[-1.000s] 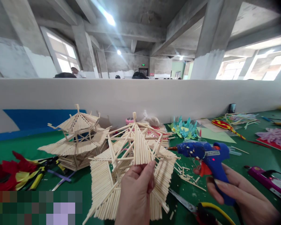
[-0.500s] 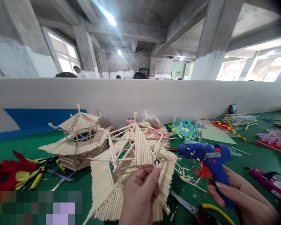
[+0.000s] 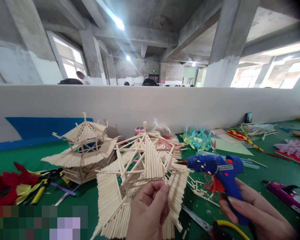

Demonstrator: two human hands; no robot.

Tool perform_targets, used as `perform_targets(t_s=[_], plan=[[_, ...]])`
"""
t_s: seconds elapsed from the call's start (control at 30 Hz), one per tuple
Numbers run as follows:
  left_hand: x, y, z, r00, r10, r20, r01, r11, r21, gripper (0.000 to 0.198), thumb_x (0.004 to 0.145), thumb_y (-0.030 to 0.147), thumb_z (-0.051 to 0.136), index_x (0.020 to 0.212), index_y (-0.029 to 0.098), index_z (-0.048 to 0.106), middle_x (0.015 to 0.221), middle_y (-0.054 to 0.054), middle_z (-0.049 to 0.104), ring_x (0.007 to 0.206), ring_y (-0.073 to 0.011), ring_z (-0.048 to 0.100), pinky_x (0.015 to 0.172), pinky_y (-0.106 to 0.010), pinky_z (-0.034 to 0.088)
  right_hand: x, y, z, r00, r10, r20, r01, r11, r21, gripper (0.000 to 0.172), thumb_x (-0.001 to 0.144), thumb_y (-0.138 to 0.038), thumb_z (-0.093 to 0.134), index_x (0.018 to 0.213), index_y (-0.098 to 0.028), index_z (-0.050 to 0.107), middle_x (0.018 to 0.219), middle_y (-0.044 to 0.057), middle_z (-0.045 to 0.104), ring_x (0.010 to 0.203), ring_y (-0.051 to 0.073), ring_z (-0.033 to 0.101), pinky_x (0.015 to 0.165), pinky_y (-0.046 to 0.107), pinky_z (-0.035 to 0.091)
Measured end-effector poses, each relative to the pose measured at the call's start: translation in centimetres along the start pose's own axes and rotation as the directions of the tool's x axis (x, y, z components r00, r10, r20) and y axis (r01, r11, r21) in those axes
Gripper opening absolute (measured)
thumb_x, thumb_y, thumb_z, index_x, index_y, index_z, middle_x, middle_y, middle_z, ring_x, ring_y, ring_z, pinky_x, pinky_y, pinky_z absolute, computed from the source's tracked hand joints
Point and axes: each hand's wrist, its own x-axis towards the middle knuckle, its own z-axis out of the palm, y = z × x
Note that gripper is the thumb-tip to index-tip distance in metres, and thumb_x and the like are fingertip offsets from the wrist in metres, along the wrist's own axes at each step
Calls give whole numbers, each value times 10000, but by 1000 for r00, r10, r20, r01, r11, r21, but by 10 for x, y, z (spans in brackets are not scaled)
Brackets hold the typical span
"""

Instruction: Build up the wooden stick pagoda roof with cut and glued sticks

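My right hand [image 3: 255, 206] grips a blue hot glue gun [image 3: 215, 165] by its handle, with fingers by the orange-red trigger. Its nozzle points left, close to the right side of a model pavilion [image 3: 107, 200] built of thin wooden sticks. In front of that model, my left hand [image 3: 150, 210] is closed in a pinch at the lower edge of a partly covered upper roof [image 3: 152, 163]. Whatever lies between those fingertips is too hidden to make out. Behind on the left stands a second stick pavilion [image 3: 85, 156], with both its roofs covered.
Scissors [image 3: 197, 218] lie between my hands, near short stick offcuts [image 3: 202, 191]. A purple device [image 3: 287, 196] rests at the right. Red and yellow craft pieces [image 3: 15, 186] sit at the left, a teal paper craft [image 3: 197, 138] behind. A white partition [image 3: 150, 103] bounds the green table.
The glue gun has shifted slightly left and down, its nozzle nearer the pavilion. My left hand keeps its pinch at about the same spot.
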Motion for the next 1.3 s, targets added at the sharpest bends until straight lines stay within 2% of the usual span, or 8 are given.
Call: perform_targets(t_s=[0.2, 0.43, 0.63, 0.93, 1.13, 1.3], plan=[[3, 2, 0, 998, 59, -14, -59, 998, -3, 226, 574, 288, 698, 643, 129, 554, 388, 84, 380, 361, -21, 298, 395, -162, 183, 0, -5, 3, 1000, 29, 6, -29, 1000, 4, 233, 689, -408, 584, 713, -178, 569, 506, -4, 529, 450, 121, 455, 422, 217, 366], [3, 4, 2, 999, 29, -29, -30, 999, -43, 207, 572, 258, 706, 623, 118, 561, 403, 77, 399, 378, -17, 327, 407, -150, 218, 0, -5, 4, 999, 37, -8, -37, 999, 1, 239, 688, -403, 589, 773, -180, 593, 513, -6, 534, 465, 125, 472, 435, 223, 387], [4, 3, 2, 999, 31, -12, -31, 998, -45, 189, 581, 245, 706, 614, 119, 569, 395, 79, 396, 378, -17, 328, 402, -144, 215, 1, -6, 0, 996, 72, 46, -71, 997, -14, 230, 700, -416, 569, 684, -186, 580, 542, 5, 539, 483, 130, 467, 438, 223, 375], [4, 4, -1, 999, 30, -19, -30, 1000, -6, 189, 596, 254, 701, 623, 122, 568, 424, 75, 408, 391, -21, 335, 409, -149, 241, 0, -7, 0, 996, 77, 45, -76, 997, -16, 259, 709, -422, 564, 608, -184, 558, 545, 10, 532, 482, 125, 453, 441, 224, 373], [6, 3, -3, 1000, 27, -4, -27, 1000, -9, 236, 565, 291, 722, 634, 123, 572, 413, 77, 404, 384, -20, 324, 399, -150, 225, 0, -8, -1, 996, 67, 54, -67, 998, -2, 233, 706, -403, 582, 707, -170, 590, 543, 8, 525, 472, 113, 443, 418, 212, 360], [-1, -2, -6, 995, -50, 86, 49, 999, 22, 300, 534, 363, 736, 634, 140, 562, 377, 88, 385, 349, -13, 300, 388, -154, 191, 0, -6, 4, 997, 64, 39, -66, 997, 45, 271, 706, -401, 588, 853, -174, 578, 528, -6, 520, 449, 97, 426, 403, 196, 342]])
